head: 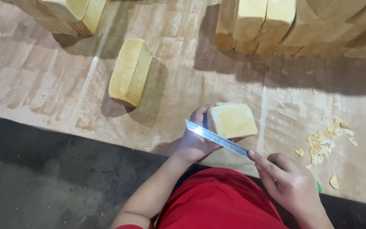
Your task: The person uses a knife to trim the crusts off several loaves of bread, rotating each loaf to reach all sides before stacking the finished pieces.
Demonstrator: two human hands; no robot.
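My left hand (195,142) grips a pale yellow loaf-shaped block (232,120), holding it end-up just above the table's near edge. My right hand (285,181) holds a long thin metal blade (216,138), index finger laid along it. The blade runs diagonally up-left and lies against the lower edge of the block's cut face, crossing over my left fingers.
A single yellow block (130,72) lies on the paper-covered table (43,80). Stacks of the same blocks stand at the back left (66,15) and back right (301,25). A pile of yellow shavings (327,138) lies to the right. Dark floor (43,182) lies below the table edge.
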